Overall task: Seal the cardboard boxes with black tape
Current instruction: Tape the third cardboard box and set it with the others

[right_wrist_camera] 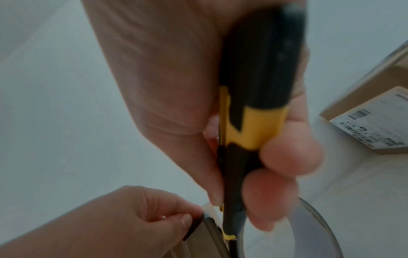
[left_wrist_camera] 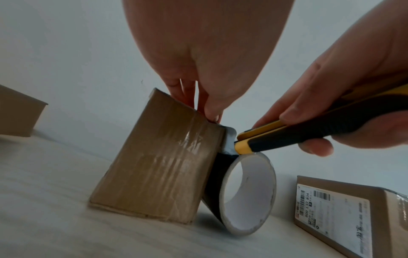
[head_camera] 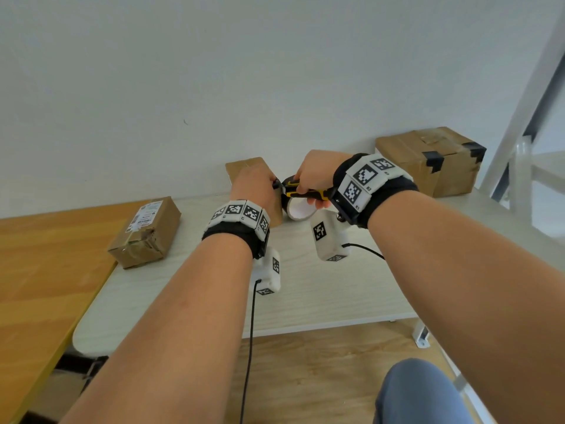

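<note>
A small cardboard box stands upright near the back wall. My left hand pinches its top right corner, where a strip of black tape comes over from the roll. The black tape roll leans on edge against the box's right side. My right hand grips a yellow and black utility knife. Its tip touches the strip between box and roll.
A labelled cardboard box lies to the left on the pale table. A larger box with black tape on its corners sits at the back right. An orange table adjoins on the left.
</note>
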Demonstrator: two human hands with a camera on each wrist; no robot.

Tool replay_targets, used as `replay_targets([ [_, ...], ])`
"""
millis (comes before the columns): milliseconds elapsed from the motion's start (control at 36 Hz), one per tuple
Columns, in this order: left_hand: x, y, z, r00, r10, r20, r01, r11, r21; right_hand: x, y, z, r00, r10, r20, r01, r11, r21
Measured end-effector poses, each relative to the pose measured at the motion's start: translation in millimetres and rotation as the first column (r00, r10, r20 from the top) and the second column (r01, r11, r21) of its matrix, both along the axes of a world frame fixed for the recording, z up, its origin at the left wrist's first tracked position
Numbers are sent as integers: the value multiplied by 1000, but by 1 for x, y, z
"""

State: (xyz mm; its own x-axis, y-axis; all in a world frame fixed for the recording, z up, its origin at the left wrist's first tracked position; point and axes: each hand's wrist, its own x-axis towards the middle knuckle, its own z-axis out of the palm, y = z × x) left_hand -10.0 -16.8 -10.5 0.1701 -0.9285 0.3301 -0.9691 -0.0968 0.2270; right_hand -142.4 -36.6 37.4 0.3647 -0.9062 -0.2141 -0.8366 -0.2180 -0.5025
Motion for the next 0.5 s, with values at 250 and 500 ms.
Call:
replay_targets([
  [250,3,-4,-3,999,12,-47,-12,1000,6,-12,3,-3,1000,-4,27,4,1000,21],
  [500,2,-2,0,999,35,-33,-33,998,54,-21,11,-4,996,-32,84,26,997,69],
])
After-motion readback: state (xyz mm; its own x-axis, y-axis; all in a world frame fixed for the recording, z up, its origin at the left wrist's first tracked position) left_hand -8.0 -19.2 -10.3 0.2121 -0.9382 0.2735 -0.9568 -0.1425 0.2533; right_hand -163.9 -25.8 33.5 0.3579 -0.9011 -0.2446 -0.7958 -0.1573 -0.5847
